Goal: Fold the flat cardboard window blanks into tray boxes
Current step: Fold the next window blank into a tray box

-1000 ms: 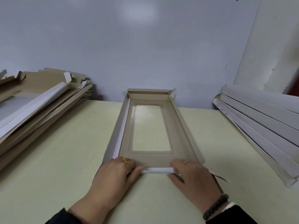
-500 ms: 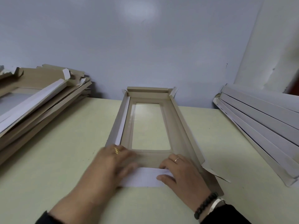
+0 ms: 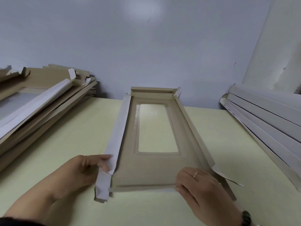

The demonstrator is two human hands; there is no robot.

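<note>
We are working on one cardboard window blank (image 3: 156, 170) that is lying lengthwise on the pale green counter (image 3: 65, 144), running from just in front of us to the grey wall (image 3: 146, 46). Its brown inner face is pointing up, and the counter is showing through the clear rectangular window (image 3: 157, 128) in its middle. The far end flap (image 3: 151, 92) is standing folded up against the wall.

Our left hand (image 3: 84, 170) is pinching the white-faced left side flap (image 3: 116, 136) near its close end, with the thumb and fingertips pressed together on the flap's edge, which is lifting off the counter. A small corner tab (image 3: 102, 185) is hanging below that hand, white side out.

Our right hand (image 3: 197, 186) is resting on the near right corner of the blank, with its fingers curling over the near edge flap (image 3: 143, 187) and holding it. A ring (image 3: 196, 174) is showing on one finger, and a dark bead bracelet (image 3: 246, 217) is sitting on the wrist. The right side flap (image 3: 193, 132) is angling upward.

A slanting stack of brown blanks (image 3: 40, 101) is lying on the counter to the left, well apart from the one in our hands. A leaning row of white folded pieces (image 3: 268, 119) is standing to the right.
</note>
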